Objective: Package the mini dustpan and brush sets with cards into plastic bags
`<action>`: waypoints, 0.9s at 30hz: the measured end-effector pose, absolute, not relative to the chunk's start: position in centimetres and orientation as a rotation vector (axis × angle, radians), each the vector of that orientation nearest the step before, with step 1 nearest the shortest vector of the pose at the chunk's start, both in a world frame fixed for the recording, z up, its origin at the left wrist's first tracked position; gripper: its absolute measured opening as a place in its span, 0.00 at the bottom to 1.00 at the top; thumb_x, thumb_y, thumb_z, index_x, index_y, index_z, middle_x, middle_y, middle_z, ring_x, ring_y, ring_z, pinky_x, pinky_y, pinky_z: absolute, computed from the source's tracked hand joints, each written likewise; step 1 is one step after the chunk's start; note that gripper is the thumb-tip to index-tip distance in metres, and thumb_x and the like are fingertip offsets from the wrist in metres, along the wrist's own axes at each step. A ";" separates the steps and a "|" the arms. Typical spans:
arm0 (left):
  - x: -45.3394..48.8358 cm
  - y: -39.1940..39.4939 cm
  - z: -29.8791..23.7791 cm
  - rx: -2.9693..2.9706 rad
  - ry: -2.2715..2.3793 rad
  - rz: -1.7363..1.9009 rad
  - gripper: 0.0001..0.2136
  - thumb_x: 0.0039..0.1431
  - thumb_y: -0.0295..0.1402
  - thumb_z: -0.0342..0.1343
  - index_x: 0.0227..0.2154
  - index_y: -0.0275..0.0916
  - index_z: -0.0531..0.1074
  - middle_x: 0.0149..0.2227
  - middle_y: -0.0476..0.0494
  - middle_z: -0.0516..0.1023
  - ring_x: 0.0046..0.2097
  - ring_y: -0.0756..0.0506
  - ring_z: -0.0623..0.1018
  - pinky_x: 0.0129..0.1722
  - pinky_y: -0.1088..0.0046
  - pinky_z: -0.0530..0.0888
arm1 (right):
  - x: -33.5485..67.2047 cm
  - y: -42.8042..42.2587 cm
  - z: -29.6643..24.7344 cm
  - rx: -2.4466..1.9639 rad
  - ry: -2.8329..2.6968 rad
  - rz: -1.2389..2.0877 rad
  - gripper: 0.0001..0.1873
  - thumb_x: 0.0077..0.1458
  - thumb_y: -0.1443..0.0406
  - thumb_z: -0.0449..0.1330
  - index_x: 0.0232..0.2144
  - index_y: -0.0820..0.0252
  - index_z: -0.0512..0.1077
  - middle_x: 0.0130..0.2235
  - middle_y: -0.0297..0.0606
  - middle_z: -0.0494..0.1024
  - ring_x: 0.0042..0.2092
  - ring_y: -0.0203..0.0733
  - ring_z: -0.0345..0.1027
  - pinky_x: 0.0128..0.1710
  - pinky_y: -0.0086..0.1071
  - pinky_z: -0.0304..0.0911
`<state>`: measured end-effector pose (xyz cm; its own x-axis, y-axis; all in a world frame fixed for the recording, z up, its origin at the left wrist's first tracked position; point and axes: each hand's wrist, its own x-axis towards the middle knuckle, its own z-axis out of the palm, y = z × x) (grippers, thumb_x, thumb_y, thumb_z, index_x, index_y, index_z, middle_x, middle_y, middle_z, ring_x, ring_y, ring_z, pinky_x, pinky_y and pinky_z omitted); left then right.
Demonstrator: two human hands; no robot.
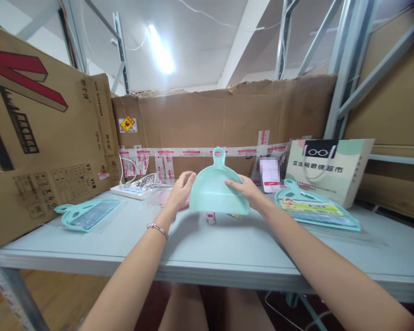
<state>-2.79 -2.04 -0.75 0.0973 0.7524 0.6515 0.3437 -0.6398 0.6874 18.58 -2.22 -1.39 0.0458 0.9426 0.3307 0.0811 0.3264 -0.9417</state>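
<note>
The right hand [247,189] has its grip pinching the right edge of the light green dustpan [214,191]. The dustpan is held upright in the middle, above the worktop [207,248], with the handle [219,161] upward. The left hand [180,191] is at the dustpan's left edge, but I cannot tell if this grip is pressed together. On the right lies a packed dustpan set [313,208], near a paper bag [331,184]
</note>
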 end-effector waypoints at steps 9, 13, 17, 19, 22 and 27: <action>-4.5 -0.3 -0.6 1.416 1.360 1.946 0.11 0.51 0.39 0.50 0.24 0.35 0.69 0.22 0.51 0.66 0.27 0.51 0.64 0.27 0.76 0.62 | 18.6 0.9 -4.2 -1.120 -1.664 0.347 0.15 0.55 0.60 0.50 0.41 0.60 0.70 0.34 0.39 0.72 0.36 0.40 0.67 0.37 0.35 0.62; -5.0 -0.2 -0.3 1.295 1.354 2.139 0.11 0.52 0.39 0.49 0.27 0.36 0.69 0.27 0.48 0.70 0.29 0.50 0.66 0.31 0.75 0.64 | 18.0 0.4 -5.3 -1.259 -2.339 -0.228 0.25 0.47 0.76 0.54 0.48 0.52 0.70 0.40 0.41 0.69 0.38 0.40 0.65 0.38 0.33 0.58; -4.6 -0.5 -0.6 1.544 1.414 2.101 0.11 0.54 0.39 0.48 0.25 0.37 0.69 0.24 0.49 0.70 0.29 0.49 0.65 0.32 0.74 0.63 | 16.6 -0.1 -5.2 -1.275 -2.605 -0.412 0.26 0.45 0.79 0.53 0.44 0.53 0.73 0.37 0.41 0.70 0.37 0.42 0.64 0.35 0.31 0.54; -4.5 -0.6 -0.7 1.555 1.449 2.074 0.11 0.55 0.38 0.48 0.25 0.37 0.69 0.25 0.49 0.71 0.29 0.49 0.66 0.32 0.74 0.64 | 16.7 0.3 -4.9 -1.236 -2.574 -0.376 0.22 0.46 0.77 0.53 0.41 0.55 0.74 0.36 0.41 0.71 0.36 0.42 0.65 0.34 0.30 0.54; -4.5 -0.6 -0.6 1.536 1.476 2.094 0.11 0.56 0.37 0.47 0.27 0.37 0.69 0.28 0.47 0.73 0.32 0.48 0.69 0.35 0.73 0.65 | 18.1 0.8 -4.0 -1.130 -2.319 -0.218 0.17 0.48 0.74 0.51 0.39 0.58 0.73 0.36 0.40 0.73 0.37 0.41 0.65 0.36 0.31 0.56; -4.4 -0.9 -0.4 1.584 1.451 2.148 0.09 0.58 0.35 0.45 0.32 0.38 0.68 0.33 0.45 0.74 0.36 0.47 0.71 0.38 0.72 0.65 | 21.7 0.2 -1.1 -0.913 -1.463 0.213 0.07 0.45 0.64 0.55 0.30 0.57 0.69 0.28 0.32 0.70 0.28 0.35 0.61 0.28 0.29 0.58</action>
<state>-4.44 -0.85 -0.40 -0.4525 0.5698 0.6860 0.4236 -0.5396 0.7276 21.70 0.19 -1.14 0.1556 0.6368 0.7552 0.3951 0.6606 -0.6384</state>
